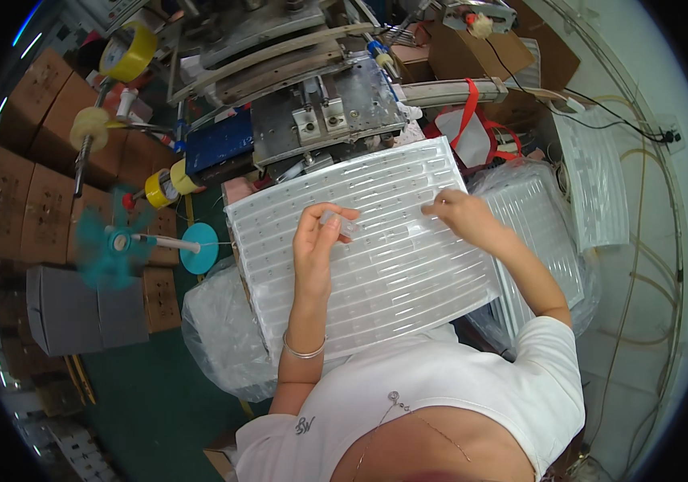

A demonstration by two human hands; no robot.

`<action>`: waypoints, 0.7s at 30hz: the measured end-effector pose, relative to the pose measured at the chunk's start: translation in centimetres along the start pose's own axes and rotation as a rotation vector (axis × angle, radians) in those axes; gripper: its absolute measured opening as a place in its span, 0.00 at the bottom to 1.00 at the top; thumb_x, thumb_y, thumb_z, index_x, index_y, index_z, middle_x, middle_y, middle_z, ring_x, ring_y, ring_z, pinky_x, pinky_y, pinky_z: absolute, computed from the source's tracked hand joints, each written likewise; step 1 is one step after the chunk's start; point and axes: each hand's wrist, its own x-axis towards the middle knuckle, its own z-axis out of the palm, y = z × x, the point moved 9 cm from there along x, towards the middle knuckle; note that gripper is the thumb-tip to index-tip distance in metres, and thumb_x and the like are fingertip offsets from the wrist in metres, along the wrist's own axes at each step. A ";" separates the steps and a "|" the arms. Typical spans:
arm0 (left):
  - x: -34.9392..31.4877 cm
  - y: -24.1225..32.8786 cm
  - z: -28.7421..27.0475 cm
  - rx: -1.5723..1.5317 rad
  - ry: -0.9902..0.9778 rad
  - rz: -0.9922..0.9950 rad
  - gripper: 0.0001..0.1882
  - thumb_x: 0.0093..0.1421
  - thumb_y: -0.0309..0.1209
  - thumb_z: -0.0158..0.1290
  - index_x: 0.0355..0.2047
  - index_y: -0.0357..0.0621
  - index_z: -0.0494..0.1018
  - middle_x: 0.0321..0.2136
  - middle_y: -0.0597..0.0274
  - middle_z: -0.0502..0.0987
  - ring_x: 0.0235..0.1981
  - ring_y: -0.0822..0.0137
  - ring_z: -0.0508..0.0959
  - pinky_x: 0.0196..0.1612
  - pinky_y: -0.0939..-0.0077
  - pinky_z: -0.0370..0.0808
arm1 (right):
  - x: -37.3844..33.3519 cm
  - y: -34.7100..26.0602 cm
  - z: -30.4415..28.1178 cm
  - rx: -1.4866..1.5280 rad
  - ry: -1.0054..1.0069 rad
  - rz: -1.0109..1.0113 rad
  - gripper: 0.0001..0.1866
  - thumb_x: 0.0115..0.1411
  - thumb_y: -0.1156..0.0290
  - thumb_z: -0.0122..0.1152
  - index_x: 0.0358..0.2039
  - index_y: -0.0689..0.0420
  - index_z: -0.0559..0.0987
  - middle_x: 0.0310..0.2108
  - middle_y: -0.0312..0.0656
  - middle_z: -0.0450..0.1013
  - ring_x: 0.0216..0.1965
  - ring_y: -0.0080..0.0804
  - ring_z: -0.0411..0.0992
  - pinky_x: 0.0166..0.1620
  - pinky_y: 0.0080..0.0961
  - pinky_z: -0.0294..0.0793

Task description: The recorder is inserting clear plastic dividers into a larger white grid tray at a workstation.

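Tray: a white ribbed plastic sheet with long rows of slots, lying flat across my lap, just in front of the metal machine; I see both hands over it.
Tube: a small clear piece, pinched at the fingertips of my left hand, just above the middle rows of the tray.
Left hand: fingers closed on the tube, a thin bracelet on the wrist.
Right hand: fingertips curled and pressed down on the tray near its upper right edge; I cannot tell whether anything is gripped between them.
Spare trays: a stack in a clear bag to my right, just beside the working tray.
Bag: crumpled clear plastic at my lower left, under the tray's edge.
Fan: a small teal one to my left, blades blurred.
Tape rolls: yellow, near the fan.
Boxes: brown cartons stacked far left.
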 end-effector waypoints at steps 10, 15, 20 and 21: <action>-0.7 -2.2 1.0 -0.395 -0.185 -0.224 0.07 0.51 0.24 0.41 0.31 0.42 0.66 0.31 0.52 0.76 0.35 0.64 0.75 0.42 0.69 0.72 | 2.0 0.5 -3.4 0.444 0.313 0.131 0.11 0.48 0.76 0.62 0.34 0.59 0.73 0.32 0.42 0.71 0.34 0.36 0.72 0.38 0.26 0.73; -0.6 -1.9 1.8 -0.047 -0.216 -0.126 0.07 0.51 0.18 0.40 0.29 0.39 0.67 0.33 0.57 0.75 0.38 0.69 0.73 0.46 0.75 0.69 | 5.5 0.9 1.6 0.803 0.222 0.191 0.10 0.50 0.75 0.59 0.34 0.57 0.71 0.32 0.35 0.69 0.33 0.24 0.70 0.36 0.21 0.71; 1.7 -1.5 -1.4 0.395 -0.072 0.040 0.10 0.51 0.22 0.45 0.35 0.39 0.70 0.32 0.60 0.75 0.36 0.69 0.74 0.43 0.76 0.69 | 8.3 0.8 2.9 1.577 0.099 0.262 0.10 0.55 0.71 0.53 0.39 0.51 0.70 0.35 0.32 0.68 0.31 0.19 0.68 0.32 0.18 0.68; 2.5 -0.2 -2.0 0.600 -0.005 0.115 0.12 0.51 0.23 0.46 0.38 0.40 0.71 0.32 0.60 0.75 0.35 0.68 0.74 0.41 0.76 0.70 | 8.5 0.4 1.9 1.698 0.127 0.276 0.10 0.56 0.72 0.52 0.40 0.51 0.70 0.36 0.33 0.69 0.33 0.18 0.68 0.33 0.17 0.68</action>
